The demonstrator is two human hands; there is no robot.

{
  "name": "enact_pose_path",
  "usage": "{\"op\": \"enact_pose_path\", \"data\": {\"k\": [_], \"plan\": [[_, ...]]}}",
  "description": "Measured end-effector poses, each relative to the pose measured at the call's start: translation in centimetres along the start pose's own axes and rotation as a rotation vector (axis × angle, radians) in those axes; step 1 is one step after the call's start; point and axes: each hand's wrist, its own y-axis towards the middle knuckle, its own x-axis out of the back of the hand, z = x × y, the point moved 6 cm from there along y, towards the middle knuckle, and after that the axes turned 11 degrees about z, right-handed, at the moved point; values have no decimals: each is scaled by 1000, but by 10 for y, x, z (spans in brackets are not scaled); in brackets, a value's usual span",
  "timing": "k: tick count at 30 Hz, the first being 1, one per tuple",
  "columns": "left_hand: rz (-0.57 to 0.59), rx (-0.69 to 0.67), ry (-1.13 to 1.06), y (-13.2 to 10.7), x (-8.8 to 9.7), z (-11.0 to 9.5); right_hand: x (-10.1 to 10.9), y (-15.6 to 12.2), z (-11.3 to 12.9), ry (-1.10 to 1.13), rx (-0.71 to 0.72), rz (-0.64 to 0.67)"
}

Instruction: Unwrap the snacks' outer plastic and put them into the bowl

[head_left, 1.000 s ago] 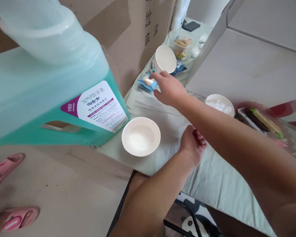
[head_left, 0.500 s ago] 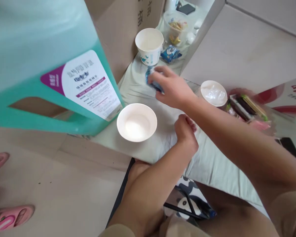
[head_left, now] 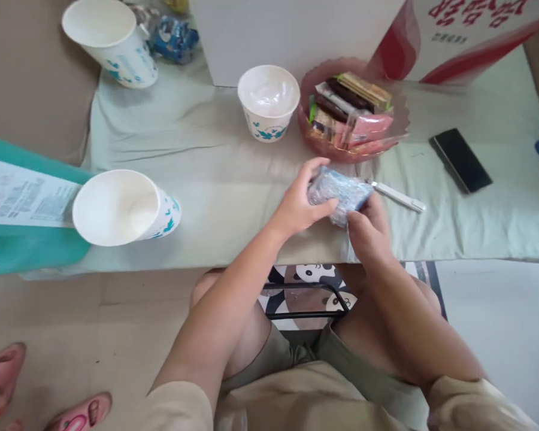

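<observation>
Between both hands, above the cloth-covered table, is a small blue-and-clear plastic packet [head_left: 341, 194]. My left hand [head_left: 303, 200] grips its left side, thumb across the front. The fingers of my right hand [head_left: 372, 230] pinch its lower right corner. Just right of the packet lies a slim white pen-like tool [head_left: 399, 197]. Behind my hands stand a paper cup [head_left: 272, 129] with clear plastic inside and a pink scalloped basket [head_left: 326, 146] of wrapped snacks.
One paper cup [head_left: 126, 206] stands at the left, beside a green jug [head_left: 36, 251]. Another cup [head_left: 110, 42] is at the back left, near blue packets [head_left: 175, 39]. A phone [head_left: 462, 160] lies right; a white box [head_left: 287, 36] stands behind.
My view has turned to the right. My right hand has brought the blue packet back from near the far cup, and my left hand has opened from its curl to hold it too.
</observation>
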Motion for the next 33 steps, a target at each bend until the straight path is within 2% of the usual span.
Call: {"op": "enact_pose_path", "data": {"k": [2,4,7,9,11,14,16,17,18,22,24,27,33], "plan": [[-36,30,186,7,9,3,21,8,5,-284,37,-35],[-67,25,346,12,20,2,47,16,9,-585,64,-132],[-117,18,504,12,32,1,83,25,-4,-891,-21,-223],[-88,56,520,11,34,2,102,26,-20,-936,-131,-206],[-8,95,496,9,31,5,117,21,-32,-916,-210,-193],[73,102,478,5,25,6,127,7,-25,-891,-205,-289],[74,84,488,4,23,6,121,-3,-7,-830,-125,-395],[65,70,502,4,23,6,111,-6,2,-761,-83,-403],[51,53,521,4,22,6,98,-7,9,-671,-57,-357],[-6,17,586,4,22,5,25,-2,23,-345,-143,100],[-9,10,585,3,21,3,6,1,28,-308,-163,183],[8,6,575,2,19,1,1,6,31,-375,-157,192],[2,27,560,2,19,3,10,4,27,-486,-211,243]]}}
